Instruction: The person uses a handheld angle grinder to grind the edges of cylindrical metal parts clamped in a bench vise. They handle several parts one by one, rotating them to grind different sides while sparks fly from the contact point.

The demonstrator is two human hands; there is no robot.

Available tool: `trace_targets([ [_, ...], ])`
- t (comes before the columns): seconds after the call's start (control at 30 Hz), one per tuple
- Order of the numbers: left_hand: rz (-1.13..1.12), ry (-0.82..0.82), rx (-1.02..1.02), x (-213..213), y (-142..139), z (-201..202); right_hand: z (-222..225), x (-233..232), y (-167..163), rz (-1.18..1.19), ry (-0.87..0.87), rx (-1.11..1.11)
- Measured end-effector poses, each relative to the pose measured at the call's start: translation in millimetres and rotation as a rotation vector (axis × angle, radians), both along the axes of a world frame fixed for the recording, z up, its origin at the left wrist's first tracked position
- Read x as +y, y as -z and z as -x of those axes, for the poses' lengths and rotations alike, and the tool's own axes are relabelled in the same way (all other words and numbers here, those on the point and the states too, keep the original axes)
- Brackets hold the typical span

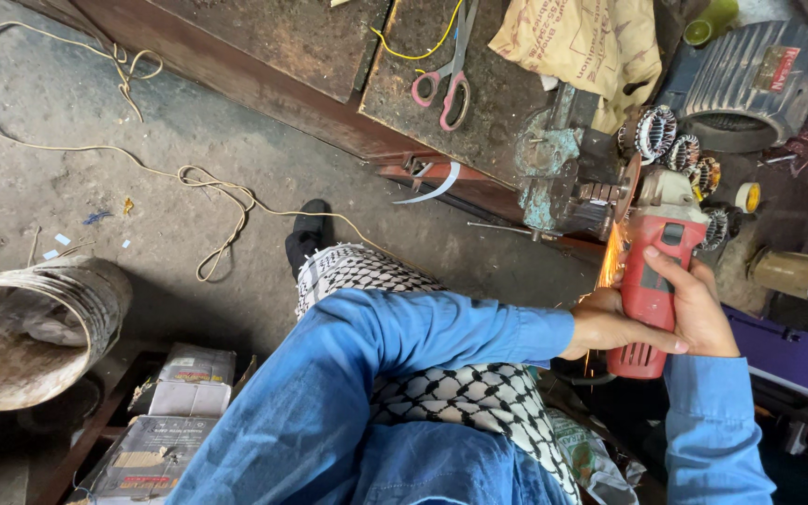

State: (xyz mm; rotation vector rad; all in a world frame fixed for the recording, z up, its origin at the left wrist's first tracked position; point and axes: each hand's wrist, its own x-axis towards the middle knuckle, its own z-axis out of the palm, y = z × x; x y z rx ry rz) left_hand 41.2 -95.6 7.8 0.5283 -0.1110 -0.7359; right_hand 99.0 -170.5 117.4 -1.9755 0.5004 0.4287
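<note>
Both my hands grip a red angle grinder (pixel 655 281) with a grey head. My left hand (pixel 610 327) wraps the left side of its body, and my right hand (pixel 699 304) wraps the right side from behind. The grinder's disc (pixel 625 192) touches a metal part (pixel 598 194) clamped in a worn blue-green bench vise (pixel 554 173). Orange sparks (pixel 610 257) fly down from the disc toward my left hand. My sleeves are blue, and a black-and-white checked cloth (pixel 460 388) lies over my lap.
Pink-handled scissors (pixel 446 79) and a yellow wire lie on the rusty metal bench (pixel 329 56). A grey electric motor (pixel 750 79) and several copper-wound stators (pixel 675 150) sit at right. A dirty bucket (pixel 30 327), boxes (pixel 170 411) and a loose cord (pixel 189 178) are on the floor.
</note>
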Motion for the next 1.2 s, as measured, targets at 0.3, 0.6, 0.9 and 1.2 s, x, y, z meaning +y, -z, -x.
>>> trace_targets([
  [0.3, 0.015, -0.038, 0.011, -0.7, -1.7, 0.8, 1.2, -1.4, 0.3, 0.049, -0.003, -0.006],
  [0.6, -0.07, 0.016, -0.029, -2.8, 1.7, -0.6, 0.7, 3.3, -1.0, 0.006, 0.002, 0.037],
  [0.9, -0.039, -0.002, -0.016, -1.9, 2.1, -3.6, -4.3, 10.8, -4.0, 0.015, -0.017, 0.043],
  [1.2, -0.035, 0.035, -0.013, 0.3, 1.9, -8.4, -7.6, 11.2, -1.9, 0.011, -0.001, 0.046],
])
